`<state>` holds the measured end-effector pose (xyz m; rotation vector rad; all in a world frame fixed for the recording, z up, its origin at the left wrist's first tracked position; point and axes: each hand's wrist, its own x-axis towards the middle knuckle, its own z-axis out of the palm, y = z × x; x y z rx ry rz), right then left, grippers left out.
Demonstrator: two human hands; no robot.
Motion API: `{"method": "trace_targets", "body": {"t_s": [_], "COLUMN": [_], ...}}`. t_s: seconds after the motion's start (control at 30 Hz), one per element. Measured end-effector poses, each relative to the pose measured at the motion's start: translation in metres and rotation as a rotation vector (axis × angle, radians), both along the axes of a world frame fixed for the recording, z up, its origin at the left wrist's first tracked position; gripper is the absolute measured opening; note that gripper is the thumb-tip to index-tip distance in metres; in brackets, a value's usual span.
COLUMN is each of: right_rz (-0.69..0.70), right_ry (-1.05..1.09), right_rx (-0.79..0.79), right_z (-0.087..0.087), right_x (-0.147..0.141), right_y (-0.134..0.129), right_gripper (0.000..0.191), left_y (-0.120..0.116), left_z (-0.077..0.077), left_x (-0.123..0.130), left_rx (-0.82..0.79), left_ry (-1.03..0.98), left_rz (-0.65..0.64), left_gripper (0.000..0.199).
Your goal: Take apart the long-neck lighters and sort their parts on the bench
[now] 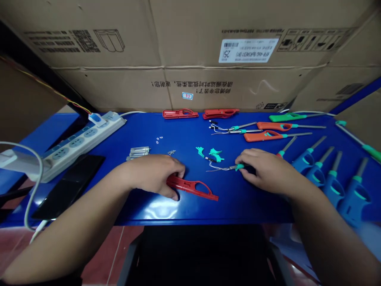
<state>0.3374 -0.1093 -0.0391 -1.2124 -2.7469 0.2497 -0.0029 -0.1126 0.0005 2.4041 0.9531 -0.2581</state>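
Note:
A red lighter shell half lies low over the blue table, its near end gripped between the thumb and fingers of my left hand. On the other side, the fingers of my right hand close around a lighter nozzle assembly at its teal collar. White wires and a small black piece trail from it to the left. Just above the wires are teal trigger pieces. Clear fuel tanks sit behind my left wrist, with small metal pins to their right.
More red shell halves lie along the cardboard wall. Assembled orange lighters and blue lighters are at the right. A power strip and a black phone occupy the left.

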Motion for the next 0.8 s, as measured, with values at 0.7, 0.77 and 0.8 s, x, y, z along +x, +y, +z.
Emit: {"method": "trace_targets", "body": {"t_s": [0.7,0.77,0.8], "right_rz": [0.082,0.072,0.069], "right_ry": [0.204,0.213,0.214], "right_rx": [0.075,0.081,0.088], "right_z": [0.024,0.032,0.036], "right_x": [-0.006,-0.006,-0.005], "right_y": [-0.016,-0.017,-0.016], "right_gripper": [0.015,0.016,0.016], "left_y": [0.017,0.015,0.014], "left_z": [-0.025,-0.026,-0.027], "left_x": [0.009,0.013,0.014], "left_rx": [0.285,0.258,0.254], "left_ry": [-0.421,-0.46,-0.469], "left_rz": [0.131,0.117,0.115], "left_gripper": [0.025,0.025,0.025]}}
